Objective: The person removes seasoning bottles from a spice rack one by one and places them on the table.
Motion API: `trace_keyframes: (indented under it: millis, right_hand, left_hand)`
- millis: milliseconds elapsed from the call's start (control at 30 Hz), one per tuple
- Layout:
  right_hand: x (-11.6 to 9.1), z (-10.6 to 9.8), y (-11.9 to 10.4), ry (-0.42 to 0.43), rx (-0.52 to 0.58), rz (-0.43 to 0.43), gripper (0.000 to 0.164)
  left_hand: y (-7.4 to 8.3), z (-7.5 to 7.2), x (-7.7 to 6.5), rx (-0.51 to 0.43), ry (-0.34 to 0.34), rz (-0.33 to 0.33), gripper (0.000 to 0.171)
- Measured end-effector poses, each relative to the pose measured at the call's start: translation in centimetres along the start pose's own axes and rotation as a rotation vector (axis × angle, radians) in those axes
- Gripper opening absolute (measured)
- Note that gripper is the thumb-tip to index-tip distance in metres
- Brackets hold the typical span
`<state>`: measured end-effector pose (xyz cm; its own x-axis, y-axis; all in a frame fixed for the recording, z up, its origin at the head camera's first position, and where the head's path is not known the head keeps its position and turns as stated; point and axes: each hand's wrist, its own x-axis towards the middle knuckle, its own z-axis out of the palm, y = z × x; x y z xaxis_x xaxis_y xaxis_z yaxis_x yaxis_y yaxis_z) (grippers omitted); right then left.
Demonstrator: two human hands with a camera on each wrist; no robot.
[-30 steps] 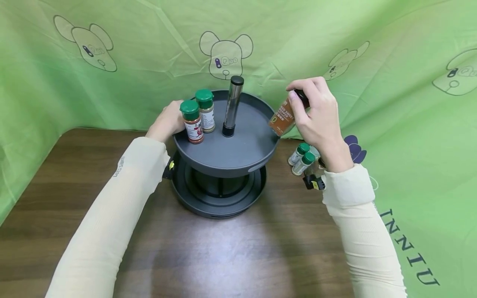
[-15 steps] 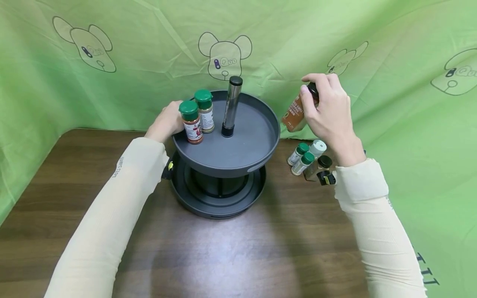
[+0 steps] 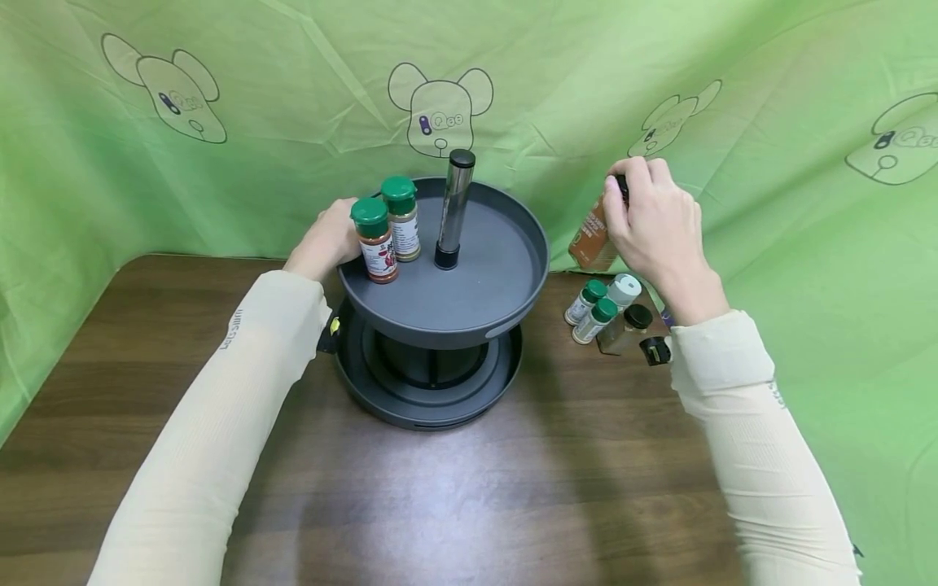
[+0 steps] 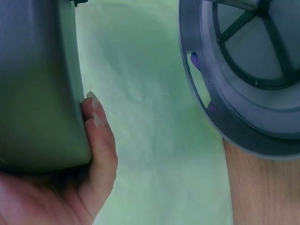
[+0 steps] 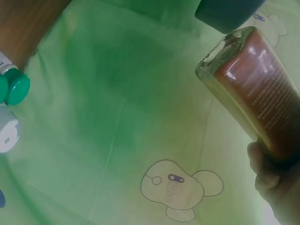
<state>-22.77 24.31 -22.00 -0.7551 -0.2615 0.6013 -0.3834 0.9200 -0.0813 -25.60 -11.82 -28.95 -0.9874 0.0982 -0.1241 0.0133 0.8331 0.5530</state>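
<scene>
My right hand (image 3: pixel 657 232) grips the black cap end of a square glass spice bottle (image 3: pixel 592 238) with an orange-brown label. The bottle hangs tilted in the air, right of a grey two-tier rack's upper tray (image 3: pixel 491 281). Its glass base (image 5: pixel 227 54) points up in the right wrist view. On the tray's left side, my left hand (image 3: pixel 326 238) holds the rim, with fingers (image 4: pixel 101 140) curled round the edge in the left wrist view. Near that hand stand two green-capped spice jars, one reddish (image 3: pixel 377 248) and one pale (image 3: pixel 404 224).
A steel-and-black post (image 3: pixel 456 207) rises from the upper tray; the lower tray (image 3: pixel 432 411) sits on the wooden table (image 3: pixel 410 505). Right of it stand green-capped jars (image 3: pixel 597 319), a white-capped jar (image 3: pixel 625 290) and a black-capped bottle (image 3: pixel 628 327). Green cloth (image 3: pixel 308 98) hangs behind.
My right hand has carried the bottle rightward, away from the upper tray, and lowered slightly in the last half second. The left hand keeps its hold on the rim.
</scene>
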Motion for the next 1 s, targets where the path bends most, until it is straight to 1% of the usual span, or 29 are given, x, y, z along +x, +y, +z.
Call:
trace_keyframes:
  millis: [167,400,467,733,1000]
  right_hand:
    - [0.1,-0.5,0.1,-0.086,-0.026,0.022,0.036]
    - [0.2,-0.8,0.7,-0.308,-0.084,0.044,0.035]
    - [0.1,-0.7,0.9,-0.349,-0.088,0.046,0.035]
    - [0.1,-0.4,1.8,-0.419,-0.096,0.048,0.033]
    - [-0.1,-0.1,2.5,-0.546,-0.076,0.071,0.032]
  left_hand:
    - [0.0,0.0,0.0,-0.013,0.001,-0.007,0.04]
    - [0.0,0.0,0.1,0.001,-0.006,-0.006,0.041]
    - [0.0,0.0,0.1,0.001,-0.007,-0.01,0.041]
    - [0.0,0.1,0.1,-0.017,0.001,-0.012,0.04]
    - [0.0,0.1,0.1,-0.011,0.001,-0.014,0.04]
